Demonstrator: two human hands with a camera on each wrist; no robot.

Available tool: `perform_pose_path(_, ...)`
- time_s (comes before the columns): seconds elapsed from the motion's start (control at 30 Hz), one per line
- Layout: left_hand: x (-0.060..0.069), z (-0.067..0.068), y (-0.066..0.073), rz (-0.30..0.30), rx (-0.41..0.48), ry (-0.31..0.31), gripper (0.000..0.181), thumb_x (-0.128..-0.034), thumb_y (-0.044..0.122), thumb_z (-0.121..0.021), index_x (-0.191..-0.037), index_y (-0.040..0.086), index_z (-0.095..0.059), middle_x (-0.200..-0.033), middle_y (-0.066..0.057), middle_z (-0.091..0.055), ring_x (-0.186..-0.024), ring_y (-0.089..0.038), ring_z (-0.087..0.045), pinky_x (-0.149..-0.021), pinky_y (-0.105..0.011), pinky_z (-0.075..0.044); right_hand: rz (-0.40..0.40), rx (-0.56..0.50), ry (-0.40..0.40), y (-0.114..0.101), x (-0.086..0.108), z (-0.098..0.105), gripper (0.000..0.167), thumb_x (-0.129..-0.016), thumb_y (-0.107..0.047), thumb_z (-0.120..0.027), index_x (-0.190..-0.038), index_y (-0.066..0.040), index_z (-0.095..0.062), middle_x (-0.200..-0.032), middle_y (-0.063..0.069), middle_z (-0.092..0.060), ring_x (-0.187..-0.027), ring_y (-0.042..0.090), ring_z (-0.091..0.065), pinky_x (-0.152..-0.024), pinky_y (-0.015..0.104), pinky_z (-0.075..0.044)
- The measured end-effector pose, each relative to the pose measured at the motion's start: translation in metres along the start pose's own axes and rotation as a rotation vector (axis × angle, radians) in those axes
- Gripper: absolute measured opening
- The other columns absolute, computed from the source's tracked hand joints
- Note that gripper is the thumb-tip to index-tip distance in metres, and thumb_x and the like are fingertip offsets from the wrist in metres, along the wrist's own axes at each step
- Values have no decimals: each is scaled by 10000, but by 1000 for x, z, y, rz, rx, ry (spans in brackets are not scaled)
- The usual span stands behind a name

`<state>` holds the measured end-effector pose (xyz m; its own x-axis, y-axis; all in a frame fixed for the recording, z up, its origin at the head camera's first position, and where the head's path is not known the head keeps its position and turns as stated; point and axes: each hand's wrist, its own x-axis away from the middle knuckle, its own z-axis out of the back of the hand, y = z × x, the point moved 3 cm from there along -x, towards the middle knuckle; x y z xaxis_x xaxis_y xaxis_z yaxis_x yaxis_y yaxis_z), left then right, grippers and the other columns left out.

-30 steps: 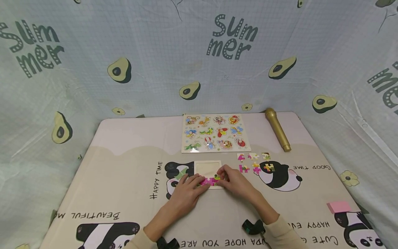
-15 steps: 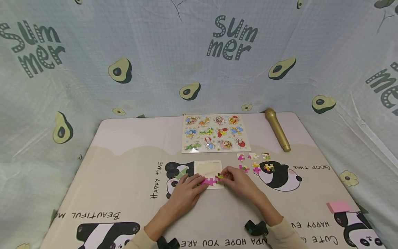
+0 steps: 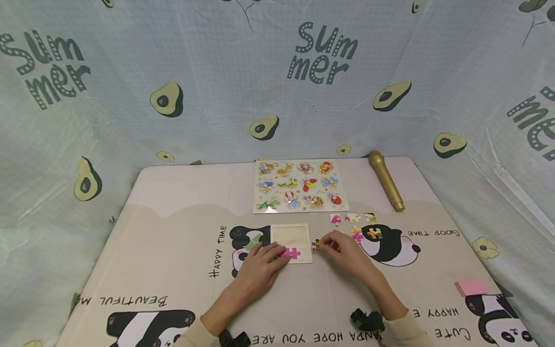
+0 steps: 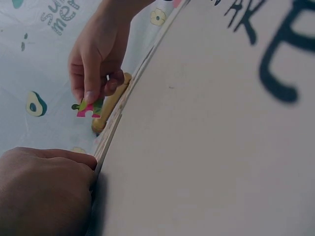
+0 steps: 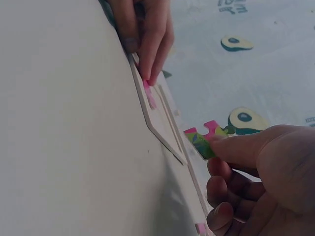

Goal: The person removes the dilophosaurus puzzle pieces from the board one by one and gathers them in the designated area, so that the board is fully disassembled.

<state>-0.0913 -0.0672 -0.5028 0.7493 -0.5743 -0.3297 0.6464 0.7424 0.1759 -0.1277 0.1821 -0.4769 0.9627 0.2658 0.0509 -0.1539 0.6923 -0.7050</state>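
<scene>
My right hand (image 3: 349, 255) pinches a green and pink jigsaw piece (image 5: 201, 143) between thumb and fingers. In the head view this piece hangs just right of a small wooden puzzle tray (image 3: 310, 243). The right wrist view shows it tilted, apart from the tray. My left hand (image 3: 261, 266) rests on the tray's near left part, its extended fingers touching pink puzzle pieces (image 3: 293, 253) along the near edge. Those fingers cover part of the pieces and the tray's left corner. The rest of the tray's floor shows bare wood.
Several loose jigsaw pieces (image 3: 353, 218) lie right of the tray, some partly behind my right hand. Behind stands a flat board with insect pictures (image 3: 301, 185). A gold microphone-shaped stick (image 3: 387, 182) lies at the back right, and a pink block (image 3: 471, 288) near the right edge.
My right hand has drawn the green and pink jigsaw piece off the tray's near right corner and moved it rightward, past the rim. My left hand has stayed in place.
</scene>
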Motion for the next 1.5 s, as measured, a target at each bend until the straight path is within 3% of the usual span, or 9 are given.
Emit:
perform_pose_path(0.37,0,-1,0,-5,2,26,274,-949,243,-660,-1213,264,-733,-1328,14,-672,-1290,-229,-598,-1101,-547,-453,-70,28,51,13,11,23,124,-920,-196,-722,-982,-93,-693,-797,-18,-657,-708,101,-536,-578,196,-452)
perform_pose_path(0.7,1,-1,1,-10,11,25,278,-953,232,-657,-1220,255,-730,-1320,12,-673,-1289,-234,-598,-1104,-549,-451,-45,79,150,30,25,42,163,-931,-145,-700,-1067,-57,-717,-876,12,-710,-726,84,-547,-599,199,-466)
perform_pose_path(0.93,1,-2,1,-10,8,30,281,-944,228,-668,-1216,258,-731,-1323,8,-673,-1294,-233,-594,-1105,-545,-449,-79,104,174,43,34,52,208,-956,-122,-658,-1136,-24,-692,-959,77,-716,-779,130,-581,-624,212,-486)
perform_pose_path(1.5,0,-3,0,-9,-4,29,284,-951,223,-658,-1223,265,-728,-1325,13,-673,-1291,-221,-597,-1102,-539,-454,-279,148,247,75,56,73,272,-962,-226,-674,-1127,-11,-687,-947,110,-719,-822,201,-599,-630,202,-484)
